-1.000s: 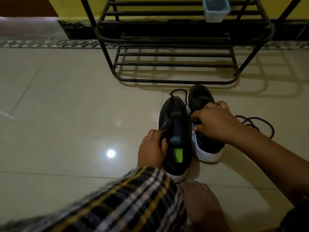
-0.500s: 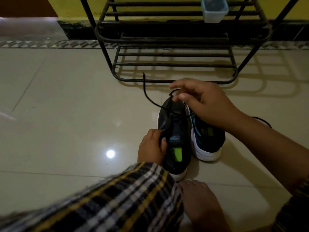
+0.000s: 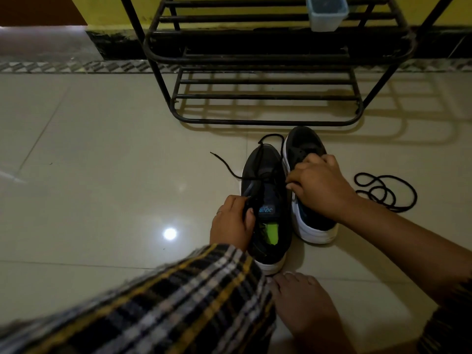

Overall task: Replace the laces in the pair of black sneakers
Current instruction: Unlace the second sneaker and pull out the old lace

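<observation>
Two black sneakers with white soles stand side by side on the tiled floor, toes pointing away. My left hand (image 3: 233,222) grips the left sneaker (image 3: 265,175) at the side of its tongue. A black lace (image 3: 224,164) threaded in that sneaker trails out to the left across the floor. My right hand (image 3: 319,185) lies over the right sneaker (image 3: 302,144), fingers curled at the lace between the two sneakers. Whether the fingertips pinch the lace is hidden. A loose black lace (image 3: 383,192) lies coiled on the floor to the right.
A black metal shoe rack (image 3: 265,98) stands just beyond the sneakers, with a small clear plastic box (image 3: 327,12) on its upper shelf. My bare foot (image 3: 304,305) rests just behind the left sneaker. A plaid sleeve (image 3: 166,302) covers my left forearm.
My right hand, raised over the toes pulling lace half a second ago, has come back down between the sneakers. The lace end now lies on the floor at left. My left hand stayed put.
</observation>
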Demonstrator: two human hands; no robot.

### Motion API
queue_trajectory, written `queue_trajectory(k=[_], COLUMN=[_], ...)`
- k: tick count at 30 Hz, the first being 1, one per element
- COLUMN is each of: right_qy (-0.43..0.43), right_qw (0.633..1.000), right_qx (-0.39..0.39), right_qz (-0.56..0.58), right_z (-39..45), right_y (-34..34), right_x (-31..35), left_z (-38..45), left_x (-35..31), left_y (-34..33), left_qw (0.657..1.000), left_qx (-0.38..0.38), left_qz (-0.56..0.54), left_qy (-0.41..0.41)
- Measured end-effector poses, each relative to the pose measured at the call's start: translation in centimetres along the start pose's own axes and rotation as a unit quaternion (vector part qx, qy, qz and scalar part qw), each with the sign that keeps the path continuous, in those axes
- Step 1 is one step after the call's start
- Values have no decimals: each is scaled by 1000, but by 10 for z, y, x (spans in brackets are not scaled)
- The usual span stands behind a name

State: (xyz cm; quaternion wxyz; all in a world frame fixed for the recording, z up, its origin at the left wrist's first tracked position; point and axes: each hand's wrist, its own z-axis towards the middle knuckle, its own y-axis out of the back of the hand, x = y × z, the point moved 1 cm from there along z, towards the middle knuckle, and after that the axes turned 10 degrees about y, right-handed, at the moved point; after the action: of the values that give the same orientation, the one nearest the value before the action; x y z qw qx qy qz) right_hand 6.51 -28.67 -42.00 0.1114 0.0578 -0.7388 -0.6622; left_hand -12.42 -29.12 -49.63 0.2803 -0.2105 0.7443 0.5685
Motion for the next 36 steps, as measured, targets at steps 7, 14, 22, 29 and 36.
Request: queue_trajectory(k=[7, 14, 22, 29, 36], right_qy=[-92, -213, -279, -83, -9], right_qw=[957, 776, 756, 979, 996], right_qx=[-183, -343, -347, -153, 80], right_qz=[207, 484, 480, 102, 48], right_z=[-5, -11, -11, 2, 10], right_y=[34, 68, 55, 32, 2], right_x=[-16, -37, -35, -3, 31], left_z=[0, 0, 0, 0, 0], left_x=[0, 1, 0, -1, 1], left_y=[1, 1, 0, -1, -2], left_qw=[1000, 1000, 1000, 1000, 1000], left_qx=[-3, -5, -9, -14, -12], left_qz=[-6, -4, -6, -5, 7], left_qy=[-2, -7, -9, -13, -23])
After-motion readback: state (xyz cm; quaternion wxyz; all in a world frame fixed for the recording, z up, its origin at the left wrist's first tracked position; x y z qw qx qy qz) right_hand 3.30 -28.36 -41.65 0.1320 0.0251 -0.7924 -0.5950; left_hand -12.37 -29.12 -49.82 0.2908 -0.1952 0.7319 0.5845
